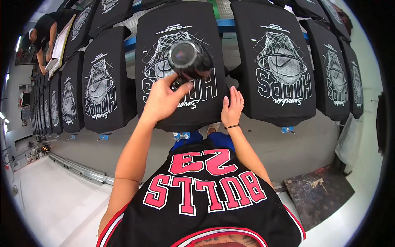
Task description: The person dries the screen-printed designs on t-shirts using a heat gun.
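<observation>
My left hand (162, 99) is closed around the handle of a black hair dryer (189, 59), somewhat blurred, with a round grille at one end. The dryer is over a black T-shirt (177, 24) stretched on a board, partly covering its white basketball-and-hoop print. At the shirt's right edge, near the lower corner, my right hand (233, 108) has its fingers stretched out and holds nothing. A dark band circles that wrist.
Another printed black shirt (273, 20) lies on a board to the right, and several more line up on both sides. A blue rail (227, 25) runs behind. At the far left, a person (45, 31) leans over a framed screen (63, 41). A stained dark board (317, 195) lies lower right.
</observation>
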Tool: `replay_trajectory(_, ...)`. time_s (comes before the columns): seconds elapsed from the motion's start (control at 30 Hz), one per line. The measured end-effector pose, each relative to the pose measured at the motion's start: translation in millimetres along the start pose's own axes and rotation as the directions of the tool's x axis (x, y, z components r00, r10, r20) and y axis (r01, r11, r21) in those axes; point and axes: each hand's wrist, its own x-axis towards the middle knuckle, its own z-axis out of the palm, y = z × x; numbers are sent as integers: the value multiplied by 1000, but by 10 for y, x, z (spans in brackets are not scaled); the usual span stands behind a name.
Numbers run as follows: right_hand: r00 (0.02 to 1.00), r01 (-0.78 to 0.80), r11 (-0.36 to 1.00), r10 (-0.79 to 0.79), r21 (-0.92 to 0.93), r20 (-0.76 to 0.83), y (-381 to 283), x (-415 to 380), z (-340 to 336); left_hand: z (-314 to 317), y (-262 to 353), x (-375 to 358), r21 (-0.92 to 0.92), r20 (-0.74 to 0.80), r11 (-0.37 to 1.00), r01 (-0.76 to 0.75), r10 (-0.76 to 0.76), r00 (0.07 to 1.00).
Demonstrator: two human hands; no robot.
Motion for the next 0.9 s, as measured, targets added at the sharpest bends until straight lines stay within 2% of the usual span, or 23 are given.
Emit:
replay_trajectory(0.07,998,49,999,-48,-18,26,25,-28,-83,-110,35,-6,-9,-10,984,180,-180,984)
replay_trajectory(0.13,997,62,998,-61,-21,45,26,-36,-155,-298,43,-172,-129,39,960,246,-243,969)
replay_trajectory(0.2,994,80,997,-79,-12,70,32,-35,-145,-407,-86,-435,-175,-56,952,250,-263,963)
replay_trajectory(0.3,986,128,991,-130,28,106,119,27,-54,-693,-214,-813,-148,-177,924,353,-376,910)
replay_trajectory(0.33,983,143,989,-147,38,107,99,74,-28,-838,-306,-900,-124,-192,920,373,-391,900)
replay_trajectory(0.43,980,91,988,-111,124,164,47,183,39,-1051,-484,-1006,-48,-388,913,406,-391,834)
replay_trajectory(0.47,979,94,987,-115,127,168,49,199,88,-1074,-528,-990,-50,-392,912,408,-393,831)
replay_trajectory(0.53,978,43,990,-70,137,199,67,251,207,-1103,-524,-883,-96,-505,927,362,-359,785)
replay_trajectory(0.6,974,52,991,-77,120,213,84,270,274,-1039,-422,-778,-157,-478,921,357,-387,788)
replay_trajectory(0.67,981,26,992,-49,121,190,65,280,336,-871,-312,-628,-236,-302,921,308,-371,878)
replay_trajectory(0.73,977,-31,994,8,105,213,27,301,335,-684,-331,-422,-321,-165,922,217,-280,946)
replay_trajectory(0.87,977,-51,996,33,79,212,35,296,346,-554,-309,-83,-311,-143,932,184,-238,961)
replay_trajectory(0.9,977,-69,994,50,85,208,39,313,352,-614,-332,-68,-332,-199,927,175,-250,948)
